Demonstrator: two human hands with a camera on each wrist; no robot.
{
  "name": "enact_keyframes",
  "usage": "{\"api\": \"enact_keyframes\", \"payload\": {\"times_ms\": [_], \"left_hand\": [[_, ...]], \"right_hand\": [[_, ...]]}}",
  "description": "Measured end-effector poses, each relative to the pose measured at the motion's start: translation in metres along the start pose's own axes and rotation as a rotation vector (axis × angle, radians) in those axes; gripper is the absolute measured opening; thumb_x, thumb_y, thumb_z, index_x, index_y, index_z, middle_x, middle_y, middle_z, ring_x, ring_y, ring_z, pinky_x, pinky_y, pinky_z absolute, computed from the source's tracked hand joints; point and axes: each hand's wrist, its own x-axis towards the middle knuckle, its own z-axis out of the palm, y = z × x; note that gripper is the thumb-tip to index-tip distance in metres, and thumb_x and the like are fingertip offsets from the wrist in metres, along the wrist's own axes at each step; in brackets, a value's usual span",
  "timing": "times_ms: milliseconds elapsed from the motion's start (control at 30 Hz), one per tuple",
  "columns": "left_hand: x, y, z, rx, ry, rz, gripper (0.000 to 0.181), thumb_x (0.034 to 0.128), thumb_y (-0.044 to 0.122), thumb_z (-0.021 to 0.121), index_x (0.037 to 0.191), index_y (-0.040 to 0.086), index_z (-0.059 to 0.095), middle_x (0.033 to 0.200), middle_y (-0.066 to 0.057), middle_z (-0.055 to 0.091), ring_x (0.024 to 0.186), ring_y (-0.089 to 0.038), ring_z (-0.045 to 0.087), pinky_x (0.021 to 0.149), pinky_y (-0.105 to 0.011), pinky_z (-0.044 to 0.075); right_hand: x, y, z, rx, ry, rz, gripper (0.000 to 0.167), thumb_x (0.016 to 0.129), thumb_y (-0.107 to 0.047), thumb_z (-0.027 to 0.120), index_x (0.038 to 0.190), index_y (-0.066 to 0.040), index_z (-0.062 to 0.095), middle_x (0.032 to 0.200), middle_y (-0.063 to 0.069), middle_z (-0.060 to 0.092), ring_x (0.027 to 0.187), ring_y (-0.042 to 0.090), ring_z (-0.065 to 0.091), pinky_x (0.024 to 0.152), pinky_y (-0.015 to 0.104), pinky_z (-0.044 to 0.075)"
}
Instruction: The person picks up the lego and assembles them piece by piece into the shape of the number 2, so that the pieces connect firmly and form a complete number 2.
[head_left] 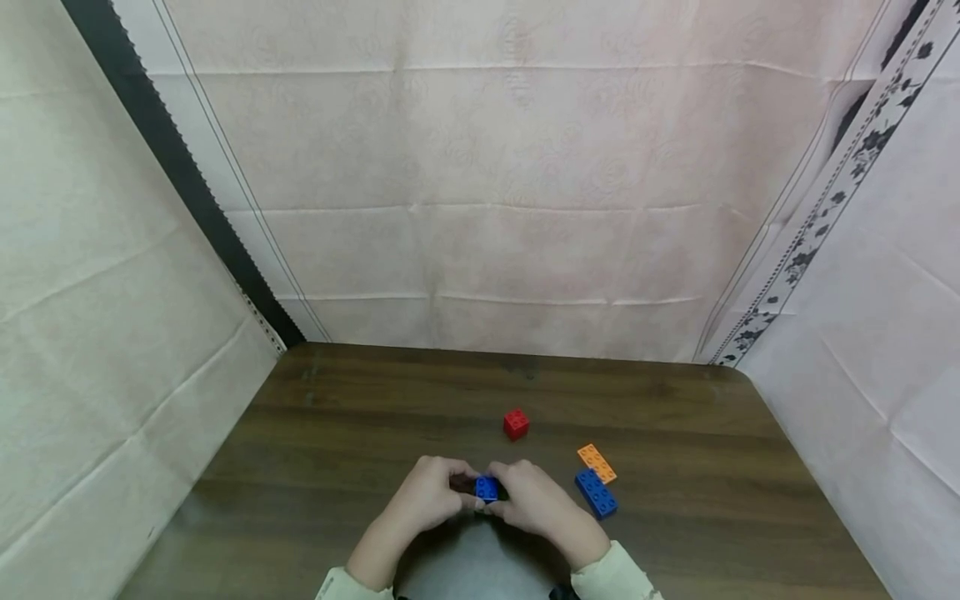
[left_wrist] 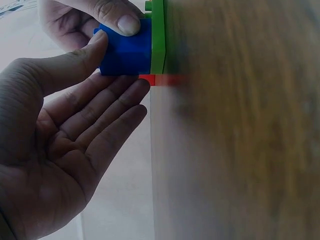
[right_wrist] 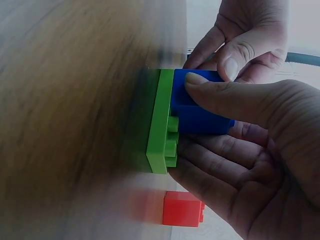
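Observation:
Both hands meet at a blue toy brick near the front of the table. My left hand holds it from one side, its thumb on the brick's near face in the left wrist view. From the other side my right hand grips the same brick between thumb and fingers. Under the blue brick lies a flat green plate on the table, several of its studs showing beside the brick in the right wrist view. The head view hides the green plate behind the hands.
A red brick stands beyond the hands. To the right lie an orange plate and a longer blue brick, close together. The dark wooden table is bordered by white cloth at the back and sides.

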Motion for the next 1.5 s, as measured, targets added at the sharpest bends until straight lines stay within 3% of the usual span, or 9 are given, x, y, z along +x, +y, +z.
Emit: {"api": "enact_keyframes", "payload": {"times_ms": [233,467,633,1100,1500], "left_hand": [[-0.0032,0.0024,-0.0009,-0.011,0.0,-0.01,0.022,0.0795,0.024,0.086,0.099,0.018,0.078,0.092,0.008,0.073,0.083,-0.008,0.067,0.074,-0.035,0.055],[-0.0028,0.002,-0.0002,-0.019,0.009,0.021,0.021,0.0798,0.022,0.086,0.099,0.017,0.078,0.091,0.005,0.074,0.08,-0.008,0.068,0.073,-0.031,0.056],[-0.0016,0.0011,0.0004,-0.014,0.007,0.027,0.02,0.0808,0.023,0.085,0.099,0.017,0.078,0.089,0.009,0.073,0.08,-0.006,0.067,0.072,-0.03,0.055],[-0.0016,-0.0029,0.0032,-0.02,-0.027,0.115,0.027,0.0858,0.028,0.082,0.108,0.015,0.071,0.098,0.008,0.07,0.09,-0.012,0.067,0.076,-0.028,0.054],[0.0003,0.0009,0.0021,-0.035,-0.037,0.074,0.022,0.0849,0.026,0.083,0.102,0.017,0.072,0.094,0.009,0.071,0.086,-0.006,0.066,0.075,-0.027,0.054]], "right_hand": [[0.0002,-0.0005,0.001,-0.006,-0.002,0.001,0.029,0.089,-0.029,0.078,0.111,-0.015,0.068,0.086,-0.012,0.062,0.072,0.006,0.053,0.067,0.026,0.048],[-0.0007,0.0006,0.0014,0.002,0.003,-0.005,0.029,0.089,-0.029,0.078,0.112,-0.015,0.068,0.087,-0.013,0.063,0.071,0.005,0.053,0.067,0.025,0.048],[-0.0006,0.0021,0.0021,-0.001,0.009,-0.009,0.03,0.089,-0.03,0.078,0.113,-0.015,0.068,0.089,-0.012,0.064,0.074,0.004,0.053,0.068,0.027,0.049],[-0.0004,0.0032,0.0026,0.012,0.009,-0.014,0.027,0.089,-0.027,0.078,0.111,-0.014,0.069,0.088,-0.012,0.064,0.071,0.003,0.054,0.066,0.023,0.049],[-0.0025,0.0064,0.0041,0.023,0.012,-0.03,0.024,0.091,-0.026,0.076,0.111,-0.014,0.069,0.092,-0.012,0.065,0.074,0.003,0.056,0.069,0.024,0.049]]}}
